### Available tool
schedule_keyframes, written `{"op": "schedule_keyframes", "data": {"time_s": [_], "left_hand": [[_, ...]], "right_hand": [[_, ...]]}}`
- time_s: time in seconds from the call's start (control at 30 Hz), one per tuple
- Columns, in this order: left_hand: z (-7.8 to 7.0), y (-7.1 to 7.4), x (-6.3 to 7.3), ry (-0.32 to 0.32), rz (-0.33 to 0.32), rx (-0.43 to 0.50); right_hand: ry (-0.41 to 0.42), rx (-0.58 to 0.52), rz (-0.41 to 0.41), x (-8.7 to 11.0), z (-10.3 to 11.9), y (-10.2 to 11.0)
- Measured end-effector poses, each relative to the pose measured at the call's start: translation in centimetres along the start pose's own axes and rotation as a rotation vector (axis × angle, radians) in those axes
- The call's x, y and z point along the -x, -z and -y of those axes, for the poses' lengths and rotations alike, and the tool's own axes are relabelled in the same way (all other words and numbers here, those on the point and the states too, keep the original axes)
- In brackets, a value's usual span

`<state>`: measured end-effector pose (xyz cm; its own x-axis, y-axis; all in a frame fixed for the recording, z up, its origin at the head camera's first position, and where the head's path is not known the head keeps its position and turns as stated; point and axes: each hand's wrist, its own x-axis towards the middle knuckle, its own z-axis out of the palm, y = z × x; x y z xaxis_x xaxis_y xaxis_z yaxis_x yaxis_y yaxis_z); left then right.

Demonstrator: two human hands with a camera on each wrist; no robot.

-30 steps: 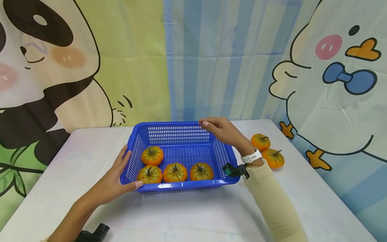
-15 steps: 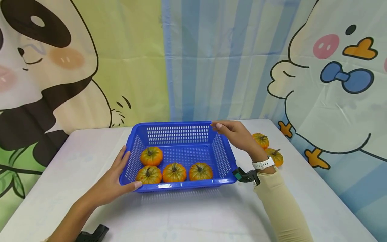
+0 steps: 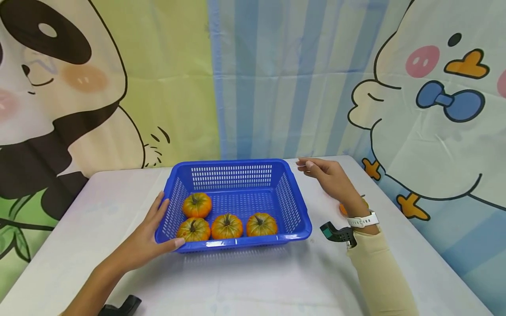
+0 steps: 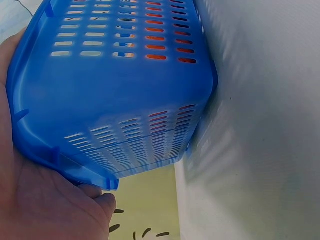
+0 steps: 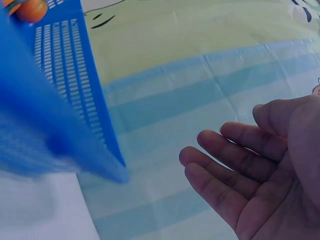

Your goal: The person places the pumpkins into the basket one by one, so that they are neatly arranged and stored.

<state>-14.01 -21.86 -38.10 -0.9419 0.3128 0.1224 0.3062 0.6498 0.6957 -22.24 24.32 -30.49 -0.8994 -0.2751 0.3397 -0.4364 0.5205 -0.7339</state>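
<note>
A blue plastic basket (image 3: 242, 196) with slotted walls stands on the white table. Several small orange pumpkins (image 3: 227, 226) lie inside it, along the front and left. My left hand (image 3: 144, 235) holds the basket's front left corner, thumb over the front rim and fingers along the left side; in the left wrist view the palm lies against the corner. To the right of the basket my right hand (image 3: 330, 177) hovers above the table with nothing in it, its fingers loosely bent. Beneath the right wrist shows part of an orange pumpkin (image 3: 343, 210), mostly hidden by the arm.
The white table (image 3: 245, 285) reaches back to a hanging cloth (image 3: 269, 87) printed with stripes and cartoon animals. A white watch (image 3: 363, 220) and a black strap device (image 3: 337, 233) are on the right wrist.
My right hand has moved right, from over the basket's back right corner to beside the basket, and its arm now covers most of the pumpkins there. The left hand stays on the basket.
</note>
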Motion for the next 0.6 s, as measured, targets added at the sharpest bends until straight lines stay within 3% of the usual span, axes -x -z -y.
{"op": "schedule_keyframes", "data": {"time_s": [0.6], "left_hand": [[-0.1, -0.1, 0.0, 0.009, 0.005, 0.029]], "right_hand": [[-0.142, 0.108, -0.103, 4.5, -4.1, 3.7]]}}
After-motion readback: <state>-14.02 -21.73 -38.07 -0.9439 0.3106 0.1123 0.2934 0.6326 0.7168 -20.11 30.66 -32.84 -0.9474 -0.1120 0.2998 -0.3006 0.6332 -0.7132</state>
